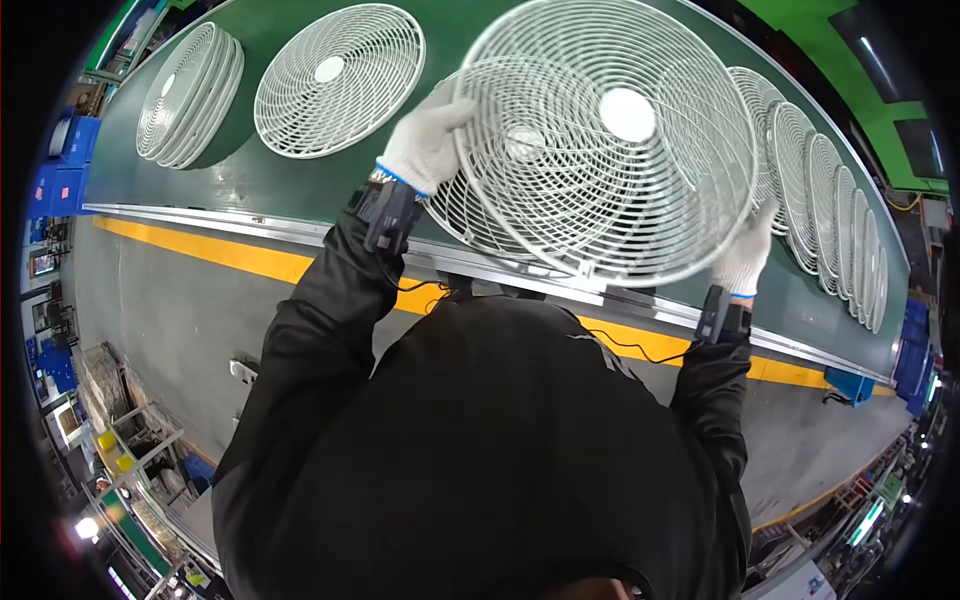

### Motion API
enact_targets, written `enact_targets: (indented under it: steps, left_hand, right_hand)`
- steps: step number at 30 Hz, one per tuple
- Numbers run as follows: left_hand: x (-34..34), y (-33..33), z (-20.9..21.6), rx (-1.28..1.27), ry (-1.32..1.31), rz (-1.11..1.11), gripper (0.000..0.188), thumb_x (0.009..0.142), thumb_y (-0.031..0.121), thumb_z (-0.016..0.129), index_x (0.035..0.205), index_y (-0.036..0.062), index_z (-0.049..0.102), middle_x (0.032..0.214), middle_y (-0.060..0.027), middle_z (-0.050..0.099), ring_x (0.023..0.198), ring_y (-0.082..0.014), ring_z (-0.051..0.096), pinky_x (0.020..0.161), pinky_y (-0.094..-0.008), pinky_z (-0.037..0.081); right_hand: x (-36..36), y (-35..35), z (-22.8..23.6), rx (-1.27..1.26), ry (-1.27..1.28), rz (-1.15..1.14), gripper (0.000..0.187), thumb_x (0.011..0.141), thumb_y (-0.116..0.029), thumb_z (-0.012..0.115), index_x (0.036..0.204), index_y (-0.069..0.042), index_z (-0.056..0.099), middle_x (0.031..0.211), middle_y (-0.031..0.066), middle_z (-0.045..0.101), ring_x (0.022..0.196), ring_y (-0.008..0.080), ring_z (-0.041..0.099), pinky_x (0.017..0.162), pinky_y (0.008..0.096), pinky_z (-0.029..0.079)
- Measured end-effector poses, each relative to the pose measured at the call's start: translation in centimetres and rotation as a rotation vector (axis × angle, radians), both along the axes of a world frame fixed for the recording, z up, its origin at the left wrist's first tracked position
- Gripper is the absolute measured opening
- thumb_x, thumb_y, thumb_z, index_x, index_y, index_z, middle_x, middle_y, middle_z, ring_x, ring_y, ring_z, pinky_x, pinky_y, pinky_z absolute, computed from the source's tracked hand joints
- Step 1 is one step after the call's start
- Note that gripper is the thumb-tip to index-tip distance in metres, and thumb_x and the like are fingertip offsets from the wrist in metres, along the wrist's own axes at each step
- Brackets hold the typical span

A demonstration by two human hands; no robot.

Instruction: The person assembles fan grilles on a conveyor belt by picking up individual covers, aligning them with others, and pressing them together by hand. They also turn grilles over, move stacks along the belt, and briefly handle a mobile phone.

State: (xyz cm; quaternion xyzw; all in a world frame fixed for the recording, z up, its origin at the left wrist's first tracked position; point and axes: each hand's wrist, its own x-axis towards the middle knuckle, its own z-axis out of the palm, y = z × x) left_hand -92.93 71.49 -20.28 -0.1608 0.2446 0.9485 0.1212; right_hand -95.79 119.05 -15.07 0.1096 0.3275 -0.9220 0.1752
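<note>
A large round white fan grille (pixel 628 115) is held up in front of me above the green table, tilted, with a solid white disc at its hub. My left hand (pixel 425 147), in a white knit glove, is closed on its left rim. At the lower right rim, my right hand (pixel 745 252), gloved the same way, grips the same grille; its fingers are partly hidden. Through the wires shows another white grille (pixel 470 222), lying behind and below the held one. How far apart these two are I cannot tell.
The green table (pixel 250 185) has a metal front edge. On it a single grille (pixel 330 69) lies flat, left of my left hand. A stack of grilles (pixel 190 95) stands farther left. Several overlapping grilles (pixel 793 160) line the right side. A yellow stripe (pixel 250 258) marks the grey floor.
</note>
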Motion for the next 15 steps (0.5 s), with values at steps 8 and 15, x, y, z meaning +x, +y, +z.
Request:
enact_targets:
  steps: [8,15]
  left_hand:
    - [6.4,-1.1,-2.3,-0.189,0.100,0.280,0.058,0.105,-0.007,0.041,0.162,-0.0073,0.031,0.147,-0.0252,0.058,0.130,-0.0328,0.064,0.115,-0.0432,0.051]
    - [5.8,-5.4,-6.9,-0.438,-0.005,0.229,0.054,0.100,-0.006,0.050,0.154,-0.0080,0.046,0.135,-0.0198,0.068,0.114,-0.0252,0.071,0.100,-0.0347,0.057]
  right_hand:
    - [5.4,-8.8,-5.3,0.551,-0.033,0.122,0.044,0.103,-0.008,0.060,0.143,0.007,0.053,0.124,0.0131,0.070,0.110,0.0220,0.069,0.098,0.0351,0.057]
    - [7.9,-11.8,-7.5,1.149,0.063,0.230,0.044,0.097,-0.016,0.070,0.136,0.004,0.063,0.126,0.0165,0.069,0.114,0.0246,0.068,0.097,0.0366,0.055]
